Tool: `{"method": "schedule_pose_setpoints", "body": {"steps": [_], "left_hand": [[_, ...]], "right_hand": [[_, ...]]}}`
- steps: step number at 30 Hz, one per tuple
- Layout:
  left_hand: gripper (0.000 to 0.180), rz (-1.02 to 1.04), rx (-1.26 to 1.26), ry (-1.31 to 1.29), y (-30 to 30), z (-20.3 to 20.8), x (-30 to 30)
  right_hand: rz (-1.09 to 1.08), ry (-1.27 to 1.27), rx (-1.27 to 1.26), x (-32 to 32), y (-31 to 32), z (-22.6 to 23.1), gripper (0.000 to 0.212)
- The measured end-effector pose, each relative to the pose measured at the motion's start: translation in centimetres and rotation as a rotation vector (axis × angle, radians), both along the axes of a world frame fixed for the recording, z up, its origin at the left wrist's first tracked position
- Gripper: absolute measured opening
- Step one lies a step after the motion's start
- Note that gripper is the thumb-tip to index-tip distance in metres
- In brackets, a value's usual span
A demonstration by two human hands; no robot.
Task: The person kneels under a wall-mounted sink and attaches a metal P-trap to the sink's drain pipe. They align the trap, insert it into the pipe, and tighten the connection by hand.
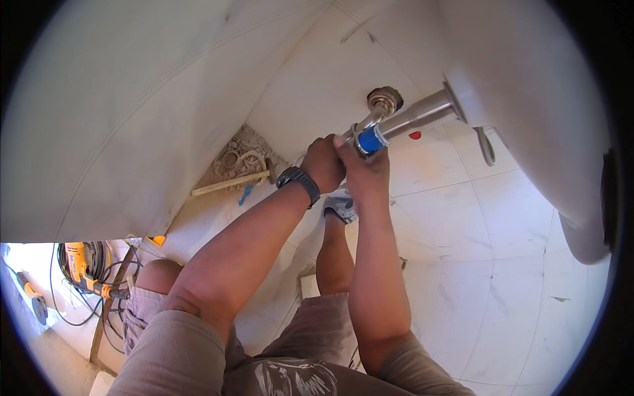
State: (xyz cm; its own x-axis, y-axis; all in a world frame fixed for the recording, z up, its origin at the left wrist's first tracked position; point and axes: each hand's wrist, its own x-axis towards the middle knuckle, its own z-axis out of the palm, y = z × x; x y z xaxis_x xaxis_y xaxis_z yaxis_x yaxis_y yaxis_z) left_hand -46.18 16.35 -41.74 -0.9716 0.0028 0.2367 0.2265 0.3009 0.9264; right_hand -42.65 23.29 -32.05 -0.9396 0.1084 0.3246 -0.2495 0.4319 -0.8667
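Below a white basin (548,112), a chrome drain pipe (422,113) slants down to a joint wrapped by a blue band (372,139). From this joint a bent chrome pipe (376,117) runs to a round fitting (385,100) at the wall. My left hand (323,164), with a dark watch on its wrist, is closed at the left end of the trap; its fingers are mostly hidden. Around the trap's lower part, just under the blue band, my right hand (368,173) is wrapped, its thumb touching the left hand. Both hands cover most of the trap body.
A hammer (231,183) lies by a heap of rubble (247,142) in the corner. At the left are a yellow power drill (79,264), coiled black cable and an angle grinder (33,297). A metal lever (485,146) hangs under the basin. A white panel (132,119) stands at left.
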Motion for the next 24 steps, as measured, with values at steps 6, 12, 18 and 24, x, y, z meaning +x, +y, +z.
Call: {"method": "schedule_pose_setpoints", "body": {"steps": [6,12,18,24], "left_hand": [[0.032,0.027,0.152,-0.042,-0.2,0.1,0.4],[0.033,0.054,0.08,-0.059,0.0,0.2,0.3],[0.032,0.065,0.094,-0.046,0.2,0.0,0.2],[0.033,0.054,0.068,-0.06,-0.1,0.5,0.5]], "right_hand": [[-0.263,-0.013,0.302,3.2,-1.8,3.7,0.051],[-0.387,-0.078,0.485,2.1,-2.5,5.7,0.053],[-0.328,-0.07,0.484,2.0,-1.5,5.2,0.048],[-0.056,-0.059,0.443,1.3,2.3,4.5,0.044]]}}
